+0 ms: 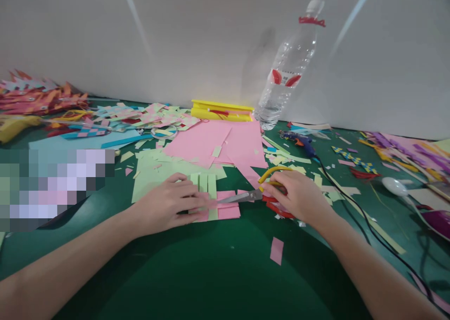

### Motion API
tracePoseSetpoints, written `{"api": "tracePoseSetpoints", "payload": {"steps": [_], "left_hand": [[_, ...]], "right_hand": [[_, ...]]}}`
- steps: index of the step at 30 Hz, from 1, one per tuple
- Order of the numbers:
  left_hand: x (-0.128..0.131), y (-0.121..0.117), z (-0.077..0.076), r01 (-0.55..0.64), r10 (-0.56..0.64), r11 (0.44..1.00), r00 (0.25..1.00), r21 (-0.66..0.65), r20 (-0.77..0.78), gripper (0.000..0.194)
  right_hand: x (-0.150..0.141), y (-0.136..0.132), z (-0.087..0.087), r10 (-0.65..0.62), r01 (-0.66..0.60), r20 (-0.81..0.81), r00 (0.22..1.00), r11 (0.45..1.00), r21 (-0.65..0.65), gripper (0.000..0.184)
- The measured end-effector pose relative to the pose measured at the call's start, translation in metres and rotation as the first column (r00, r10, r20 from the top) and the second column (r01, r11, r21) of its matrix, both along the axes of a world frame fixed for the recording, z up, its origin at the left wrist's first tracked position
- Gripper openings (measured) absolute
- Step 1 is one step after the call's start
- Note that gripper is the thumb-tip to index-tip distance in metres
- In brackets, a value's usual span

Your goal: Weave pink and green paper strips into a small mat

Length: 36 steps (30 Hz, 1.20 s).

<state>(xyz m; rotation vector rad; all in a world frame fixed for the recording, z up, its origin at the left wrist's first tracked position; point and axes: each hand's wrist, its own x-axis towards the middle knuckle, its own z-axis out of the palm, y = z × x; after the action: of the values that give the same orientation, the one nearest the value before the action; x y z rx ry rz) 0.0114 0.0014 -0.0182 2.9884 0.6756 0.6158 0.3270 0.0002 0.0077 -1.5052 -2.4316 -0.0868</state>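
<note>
My left hand [172,200] lies over a small weave of pale green paper strips [212,186] and pink paper strips [230,211]. Its thumb and index finger close on the strips near the middle, and the fingertips are slightly blurred. My right hand [297,193] grips scissors [246,196] by their yellow handle. The blades look nearly closed, pointing left over the pink strips with the tip close to my left fingertips. Beneath the right hand lies a red item [277,208], partly covered. Behind the weave are a green paper sheet [151,172] and pink paper sheets [207,139].
A clear plastic bottle [288,62] stands by the wall beside a yellow tray [225,111]. A blue glue gun [298,142] trails a black cord at right. Paper scraps [151,116] spread behind. A pixelated block [52,189] covers the left side.
</note>
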Motion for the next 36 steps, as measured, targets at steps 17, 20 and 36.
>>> {"api": "tracePoseSetpoints", "payload": {"steps": [17,20,36], "left_hand": [[0.000,0.000,0.001,-0.009,0.006,0.998,0.999,-0.061,-0.043,0.032],[0.000,0.001,-0.001,-0.003,0.001,0.999,0.999,-0.048,-0.037,0.030],[0.000,0.001,0.001,-0.004,0.003,1.000,0.997,-0.026,-0.076,0.028]], "right_hand": [[-0.001,0.000,0.000,0.009,-0.005,0.056,0.998,0.997,-0.082,0.028],[0.003,0.002,0.001,0.016,-0.010,0.092,0.996,0.998,-0.062,0.033],[-0.001,-0.001,0.003,-0.007,0.006,0.024,1.000,1.000,0.026,0.032]]}}
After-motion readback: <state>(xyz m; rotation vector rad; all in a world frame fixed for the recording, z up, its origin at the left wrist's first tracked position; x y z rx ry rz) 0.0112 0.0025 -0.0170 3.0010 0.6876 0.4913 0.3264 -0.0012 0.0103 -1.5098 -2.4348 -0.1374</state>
